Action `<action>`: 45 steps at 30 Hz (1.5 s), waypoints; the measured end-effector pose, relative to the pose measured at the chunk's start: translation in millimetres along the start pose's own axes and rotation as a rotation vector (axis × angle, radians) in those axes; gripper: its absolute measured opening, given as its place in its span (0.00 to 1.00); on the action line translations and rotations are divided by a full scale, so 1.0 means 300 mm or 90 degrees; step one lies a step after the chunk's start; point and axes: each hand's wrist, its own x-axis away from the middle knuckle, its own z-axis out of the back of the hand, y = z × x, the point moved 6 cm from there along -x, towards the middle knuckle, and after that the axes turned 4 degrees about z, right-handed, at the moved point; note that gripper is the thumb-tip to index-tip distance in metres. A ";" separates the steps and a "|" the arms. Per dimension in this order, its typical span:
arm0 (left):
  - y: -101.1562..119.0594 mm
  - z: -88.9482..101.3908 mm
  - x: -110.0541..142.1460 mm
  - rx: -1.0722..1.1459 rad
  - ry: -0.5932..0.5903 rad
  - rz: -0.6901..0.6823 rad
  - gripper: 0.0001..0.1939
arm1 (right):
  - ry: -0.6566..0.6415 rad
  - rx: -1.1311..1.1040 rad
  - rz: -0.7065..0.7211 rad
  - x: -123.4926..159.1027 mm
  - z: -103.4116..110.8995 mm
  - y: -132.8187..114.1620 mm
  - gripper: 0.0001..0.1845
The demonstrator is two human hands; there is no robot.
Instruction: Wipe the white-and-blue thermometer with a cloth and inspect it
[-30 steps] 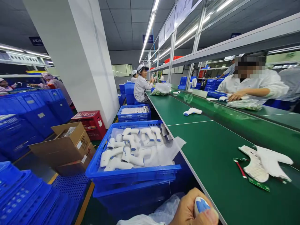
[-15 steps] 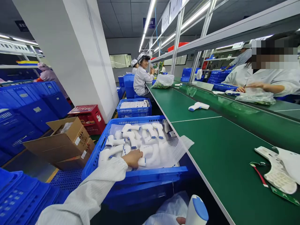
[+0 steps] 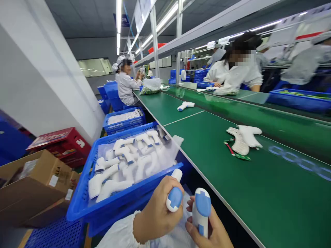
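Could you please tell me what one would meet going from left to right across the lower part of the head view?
Cardboard box → blue crate of white thermometers → left hand holding a thermometer → right hand holding another thermometer → green table.

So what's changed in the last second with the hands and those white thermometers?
The left hand reached into the blue crate, took a thermometer and brought it back beside the one in the right hand. The right hand kept its own thermometer. The opened shell halves stayed on the green table.
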 end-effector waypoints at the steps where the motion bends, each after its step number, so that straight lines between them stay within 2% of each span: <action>1: -0.001 -0.053 0.008 0.023 -0.010 0.011 0.13 | -0.005 0.015 0.022 0.007 0.011 -0.015 0.22; 4: 0.006 -0.154 0.020 0.040 -0.018 0.031 0.10 | -0.011 0.039 0.057 0.036 0.056 -0.024 0.21; 8: 0.043 -0.211 0.028 0.023 -0.025 -0.006 0.08 | -0.026 0.049 0.072 0.078 0.109 0.010 0.21; 13: 0.078 -0.245 0.040 0.013 -0.048 -0.064 0.13 | -0.047 0.034 0.104 0.096 0.134 0.027 0.22; 21: 0.095 -0.267 0.052 -0.049 -0.062 -0.083 0.15 | -0.075 -0.022 0.106 0.100 0.123 0.027 0.19; 27: 0.101 -0.280 0.047 -0.064 -0.072 -0.103 0.11 | -0.089 -0.040 0.090 0.109 0.127 0.049 0.22; 40: 0.088 -0.290 0.043 -0.034 -0.094 -0.067 0.10 | -0.087 -0.058 0.065 0.110 0.140 0.038 0.20; 42: 0.087 -0.256 0.034 -0.024 -0.060 -0.040 0.08 | -0.086 -0.053 0.053 0.113 0.146 0.053 0.20; 45: 0.093 -0.132 0.008 -0.055 0.075 -0.001 0.05 | -0.088 -0.055 0.029 0.116 0.150 0.083 0.23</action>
